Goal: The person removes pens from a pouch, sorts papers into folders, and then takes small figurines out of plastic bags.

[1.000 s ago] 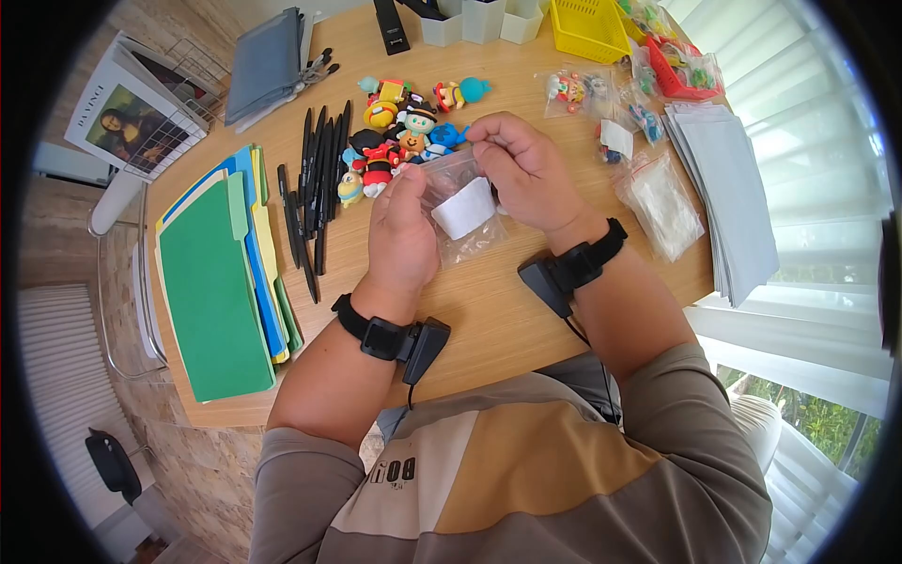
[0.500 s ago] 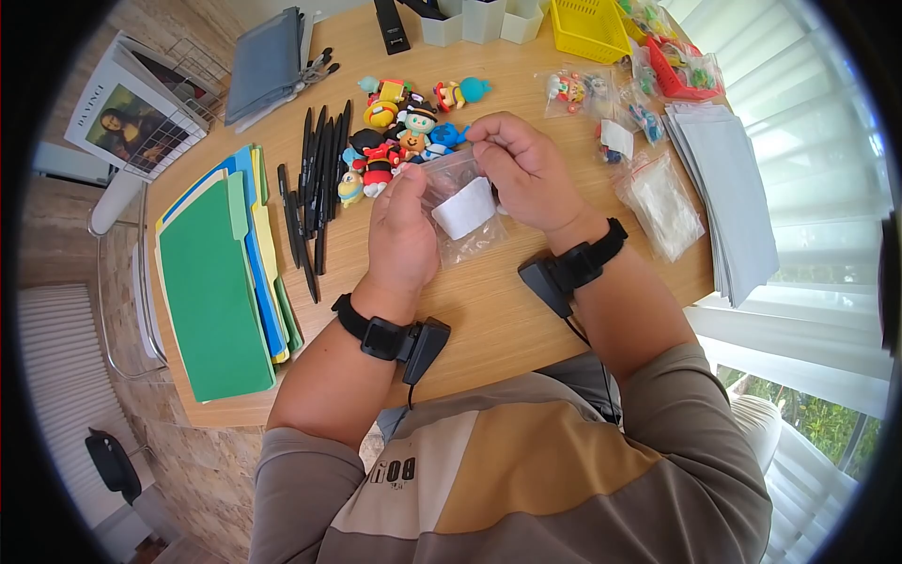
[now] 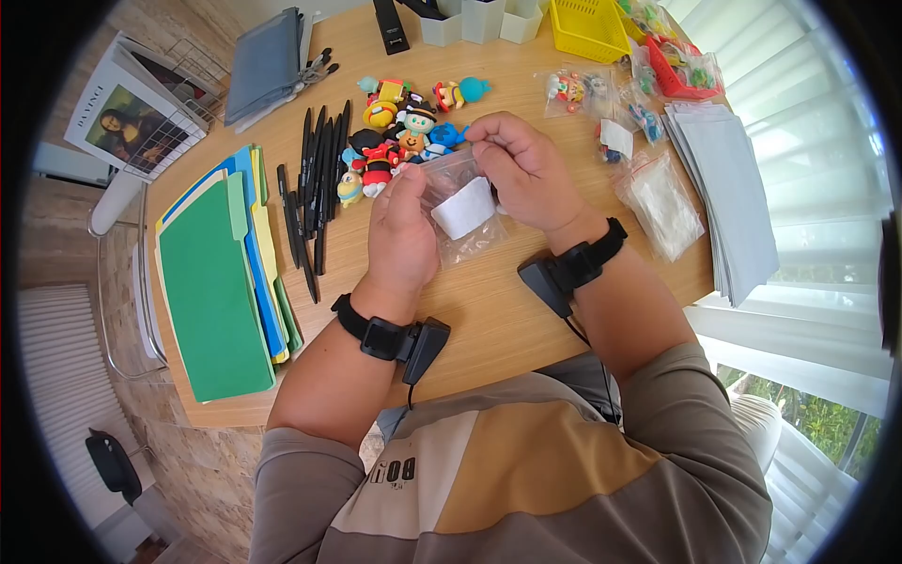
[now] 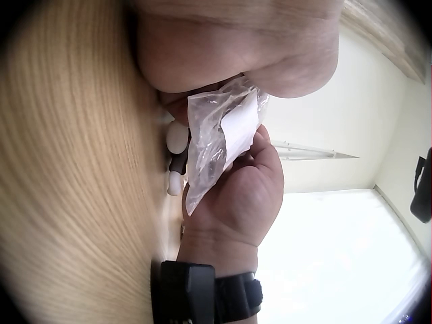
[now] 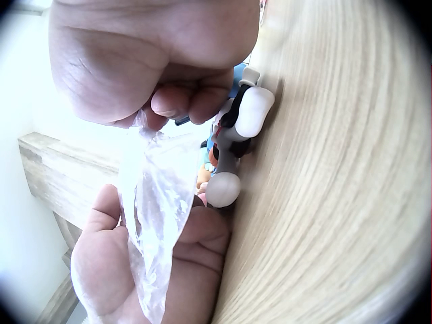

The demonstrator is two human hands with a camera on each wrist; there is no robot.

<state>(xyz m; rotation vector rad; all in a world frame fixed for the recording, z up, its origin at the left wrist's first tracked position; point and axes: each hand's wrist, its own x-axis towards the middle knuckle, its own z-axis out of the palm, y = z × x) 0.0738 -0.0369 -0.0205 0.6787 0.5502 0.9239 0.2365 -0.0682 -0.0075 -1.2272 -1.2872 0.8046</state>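
Note:
Both hands hold a clear plastic bag (image 3: 481, 237) by its top edge, with a white paper slip (image 3: 464, 209) in or on it. My left hand (image 3: 404, 230) grips the bag's left corner between thumb and fingers; my right hand (image 3: 531, 174) pinches the right corner, its fingers curled. In the left wrist view the bag (image 4: 206, 145) hangs between the hands. The right wrist view shows the bag (image 5: 158, 202) near the table surface, with toy parts (image 5: 255, 111) behind it. Colourful toy figures (image 3: 413, 127) lie in a pile just beyond the hands.
Black pens (image 3: 324, 174) and stacked folders (image 3: 211, 291) lie at the left. On the right are bagged toys (image 3: 615, 139), a pack of clear bags (image 3: 660, 207) and grey envelopes (image 3: 728, 202). A yellow basket (image 3: 590, 33) and a red basket (image 3: 678, 86) stand at the back right.

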